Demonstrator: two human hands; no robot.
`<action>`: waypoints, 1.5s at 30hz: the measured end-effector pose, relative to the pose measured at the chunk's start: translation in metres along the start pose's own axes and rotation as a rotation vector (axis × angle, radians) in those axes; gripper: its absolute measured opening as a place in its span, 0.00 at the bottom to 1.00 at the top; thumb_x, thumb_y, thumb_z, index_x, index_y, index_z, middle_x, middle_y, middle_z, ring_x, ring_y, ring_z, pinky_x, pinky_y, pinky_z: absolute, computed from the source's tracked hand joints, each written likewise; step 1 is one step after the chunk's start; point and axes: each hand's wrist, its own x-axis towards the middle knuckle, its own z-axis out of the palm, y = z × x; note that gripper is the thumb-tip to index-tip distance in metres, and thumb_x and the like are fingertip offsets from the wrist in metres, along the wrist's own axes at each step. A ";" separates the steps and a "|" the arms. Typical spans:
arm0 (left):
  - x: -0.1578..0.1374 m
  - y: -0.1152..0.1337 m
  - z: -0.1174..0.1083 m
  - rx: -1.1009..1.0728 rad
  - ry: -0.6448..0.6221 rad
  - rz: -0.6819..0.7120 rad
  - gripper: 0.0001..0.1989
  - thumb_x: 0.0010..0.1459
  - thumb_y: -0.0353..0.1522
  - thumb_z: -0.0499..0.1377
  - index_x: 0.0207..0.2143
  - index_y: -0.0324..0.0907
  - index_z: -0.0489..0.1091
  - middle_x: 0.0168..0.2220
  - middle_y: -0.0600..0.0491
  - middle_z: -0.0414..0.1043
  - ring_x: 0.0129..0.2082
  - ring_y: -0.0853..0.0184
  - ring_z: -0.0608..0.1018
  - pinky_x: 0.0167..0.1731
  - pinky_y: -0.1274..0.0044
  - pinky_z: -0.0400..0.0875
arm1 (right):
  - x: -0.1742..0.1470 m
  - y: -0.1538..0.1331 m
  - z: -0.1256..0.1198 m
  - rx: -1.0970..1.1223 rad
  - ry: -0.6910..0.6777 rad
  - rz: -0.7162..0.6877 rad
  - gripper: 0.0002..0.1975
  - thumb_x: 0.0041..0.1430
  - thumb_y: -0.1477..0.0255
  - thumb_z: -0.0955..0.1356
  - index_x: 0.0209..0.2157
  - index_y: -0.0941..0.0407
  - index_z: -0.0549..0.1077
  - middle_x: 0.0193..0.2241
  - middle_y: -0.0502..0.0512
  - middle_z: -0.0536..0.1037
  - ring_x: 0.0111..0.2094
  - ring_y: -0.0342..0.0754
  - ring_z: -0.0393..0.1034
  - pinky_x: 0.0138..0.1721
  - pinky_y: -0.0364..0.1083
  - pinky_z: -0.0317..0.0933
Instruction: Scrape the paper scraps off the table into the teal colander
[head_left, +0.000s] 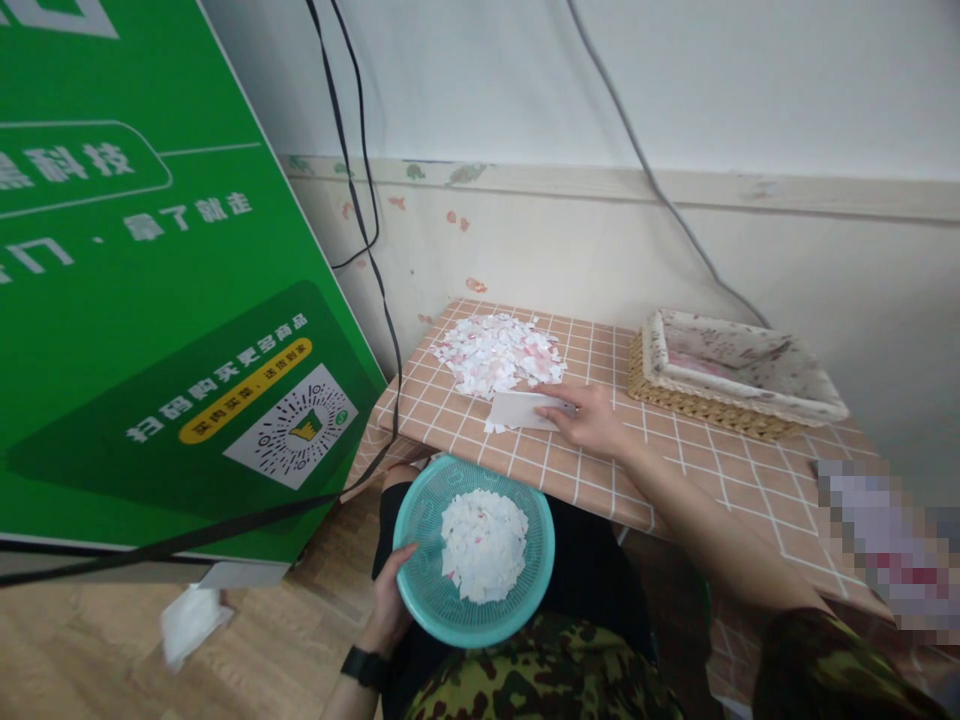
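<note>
My left hand [391,590] grips the left rim of a round teal plastic basket [420,600], which rests on my lap below the table edge. A heap of small white paper scraps [484,545] lies in the basket. On the table, my right hand [585,412] is closed on a flat white card [517,410], held low against the tablecloth. A few scraps show at the card's left lower edge. Just behind the card spreads a larger pile of torn white and pinkish paper scraps [499,352].
The table has a brown checked cloth [720,480]. A lined wicker basket [720,400] stands at the back right by the wall. A large green panel [187,250] rises on the left, with black cables [375,240] hanging beside it. A white plastic bag [193,625] lies on the floor.
</note>
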 end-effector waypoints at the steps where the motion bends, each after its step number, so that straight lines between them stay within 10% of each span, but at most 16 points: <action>1: 0.001 0.000 0.000 0.000 -0.006 -0.001 0.08 0.44 0.31 0.64 0.29 0.36 0.77 0.28 0.47 0.80 0.27 0.57 0.80 0.34 0.67 0.75 | 0.000 -0.001 0.001 0.005 0.002 -0.008 0.15 0.56 0.72 0.67 0.46 0.51 0.75 0.40 0.53 0.80 0.38 0.50 0.76 0.39 0.48 0.69; 25: 0.006 -0.005 -0.005 -0.069 -0.088 -0.003 0.11 0.44 0.32 0.65 0.32 0.34 0.78 0.30 0.46 0.80 0.30 0.57 0.80 0.38 0.68 0.74 | -0.032 -0.034 0.001 -0.390 0.051 -0.043 0.14 0.62 0.70 0.63 0.47 0.56 0.73 0.21 0.50 0.77 0.16 0.39 0.63 0.22 0.41 0.55; 45: 0.002 -0.001 0.002 -0.052 -0.058 -0.019 0.08 0.43 0.30 0.64 0.29 0.37 0.78 0.24 0.47 0.79 0.31 0.52 0.80 0.37 0.64 0.75 | -0.049 -0.060 0.058 -0.539 0.145 -0.005 0.20 0.64 0.71 0.60 0.56 0.59 0.63 0.31 0.56 0.79 0.22 0.43 0.71 0.23 0.43 0.60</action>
